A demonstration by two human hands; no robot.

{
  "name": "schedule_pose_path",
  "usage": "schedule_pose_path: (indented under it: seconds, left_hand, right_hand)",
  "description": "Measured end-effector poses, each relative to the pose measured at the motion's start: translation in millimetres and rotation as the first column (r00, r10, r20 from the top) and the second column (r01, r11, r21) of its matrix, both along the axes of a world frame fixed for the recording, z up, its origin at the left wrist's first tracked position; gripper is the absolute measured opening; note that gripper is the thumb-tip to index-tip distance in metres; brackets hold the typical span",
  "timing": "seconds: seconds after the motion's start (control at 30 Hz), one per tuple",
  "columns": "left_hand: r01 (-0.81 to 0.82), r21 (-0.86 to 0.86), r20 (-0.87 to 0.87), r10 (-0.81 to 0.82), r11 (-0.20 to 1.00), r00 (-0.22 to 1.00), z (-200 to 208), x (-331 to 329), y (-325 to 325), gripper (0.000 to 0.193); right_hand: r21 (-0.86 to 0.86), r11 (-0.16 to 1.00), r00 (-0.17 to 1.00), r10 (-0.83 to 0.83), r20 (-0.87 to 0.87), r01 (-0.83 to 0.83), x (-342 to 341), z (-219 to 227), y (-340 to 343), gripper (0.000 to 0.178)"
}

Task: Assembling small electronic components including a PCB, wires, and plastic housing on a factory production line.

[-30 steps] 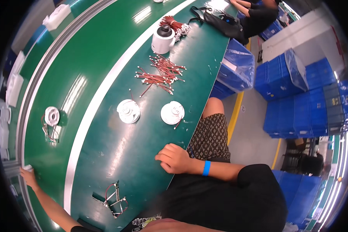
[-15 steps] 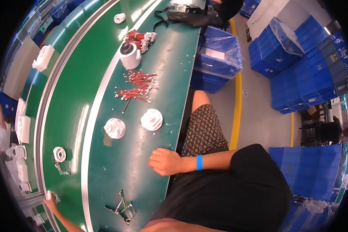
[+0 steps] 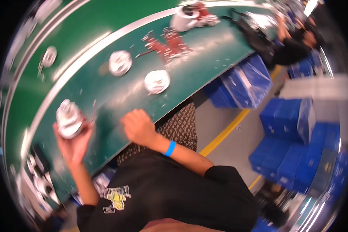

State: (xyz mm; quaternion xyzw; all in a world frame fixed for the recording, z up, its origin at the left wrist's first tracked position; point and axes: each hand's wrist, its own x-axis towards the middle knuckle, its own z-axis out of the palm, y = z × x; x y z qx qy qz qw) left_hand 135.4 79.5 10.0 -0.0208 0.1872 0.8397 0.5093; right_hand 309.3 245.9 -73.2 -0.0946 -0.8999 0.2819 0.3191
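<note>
Raised since earlier, left hand grips a round white disc above the glossy green desk; right hand rests fisted beside it.

Single head cam, fisheye, looks down close over green bench, blurred.

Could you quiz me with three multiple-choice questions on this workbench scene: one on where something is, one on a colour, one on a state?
1. Where is the left hand?
A. Raised over the green table
B. In a blue crate
C. On the floor

2. What colour is the wristband?
A. Red
B. Blue
C. Yellow

3. What is the right hand doing?
A. Gripping a cup
B. Resting on the table as a loose fist
C. Pointing upward

Answers: 1 A, it holds a round white part there. 2 B, the band is bright blue. 3 B, fingers curled, nothing visibly held.
</note>
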Motion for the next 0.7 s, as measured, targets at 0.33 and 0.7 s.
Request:
schedule_pose_path:
  seconds: [0.33, 0.7]
  left_hand:
    - [-0.28, -0.318, -0.498, 0.092, 0.906, 0.862, -70.3, 97.2, 2.3, 0.073]
    - [-0.833, -0.219, -0.793, -0.591, 0.507, -0.151, -78.9, 87.5, 23.6, 0.064]
  right_hand:
    - [-0.667, 0.73, 0.987, 0.064, -0.15, -0.149, 2.8, 22.1, 2.2, 0.021]
    - [0.134, 0.99, 0.995, 0.041, 0.089, -0.053, -71.6, 62.9, 188.4, 0.014]
